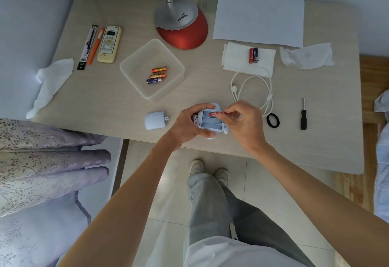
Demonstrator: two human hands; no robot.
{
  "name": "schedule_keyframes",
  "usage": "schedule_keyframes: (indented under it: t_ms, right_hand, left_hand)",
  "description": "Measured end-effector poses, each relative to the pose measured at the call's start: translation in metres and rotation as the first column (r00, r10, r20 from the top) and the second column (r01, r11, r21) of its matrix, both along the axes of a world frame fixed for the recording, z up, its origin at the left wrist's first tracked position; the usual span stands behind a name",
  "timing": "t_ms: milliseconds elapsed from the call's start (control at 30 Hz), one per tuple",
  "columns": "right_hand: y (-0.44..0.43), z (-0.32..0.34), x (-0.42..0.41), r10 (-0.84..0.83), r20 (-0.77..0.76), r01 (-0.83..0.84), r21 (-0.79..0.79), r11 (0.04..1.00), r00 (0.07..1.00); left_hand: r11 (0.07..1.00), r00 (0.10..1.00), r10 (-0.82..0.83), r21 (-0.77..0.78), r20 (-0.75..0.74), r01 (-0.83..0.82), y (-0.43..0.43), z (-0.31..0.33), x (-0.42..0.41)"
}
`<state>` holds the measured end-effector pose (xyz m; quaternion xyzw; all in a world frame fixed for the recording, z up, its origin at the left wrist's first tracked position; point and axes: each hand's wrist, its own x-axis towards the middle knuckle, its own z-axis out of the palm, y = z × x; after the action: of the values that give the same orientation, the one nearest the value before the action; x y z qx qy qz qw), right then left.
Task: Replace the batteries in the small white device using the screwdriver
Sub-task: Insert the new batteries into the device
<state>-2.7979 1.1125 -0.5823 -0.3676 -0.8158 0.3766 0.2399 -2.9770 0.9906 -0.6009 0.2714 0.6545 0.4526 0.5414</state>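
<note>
My left hand [190,123] grips the small white device [210,124] just above the table's near edge, its open battery bay facing up. My right hand [242,121] pinches a red battery [216,114] at the top slot of the bay; the two lower slots look bare. The device's white cover [155,120] lies on the table to the left. A black-handled screwdriver [303,115] rests on the table to the right, apart from both hands. Two batteries [253,55] lie on a white tissue [235,60]. Three batteries [157,75] lie in a clear plastic tub [134,60].
A red and silver lamp base [182,25] stands at the back centre, a sheet of paper [259,18] to its right. A white USB cable [252,87] and black hair tie [273,120] lie near my right hand. A remote control [109,44], pens and crumpled tissues lie further off.
</note>
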Motion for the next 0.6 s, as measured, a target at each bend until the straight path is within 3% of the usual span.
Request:
schedule_keyframes:
  t_ms: [233,600]
  right_hand:
    - [-0.007,-0.004,-0.017,-0.059,0.026,0.06,-0.031,0.998,0.998]
    - [-0.001,-0.005,-0.019,-0.132,0.078,0.146,-0.205,0.968,0.988]
  left_hand:
    - [1.0,1.0,0.002,0.02,-0.023,-0.002,0.0,-0.001,0.0]
    - [0.999,0.998,-0.013,0.034,-0.054,0.015,0.0,-0.004,0.001]
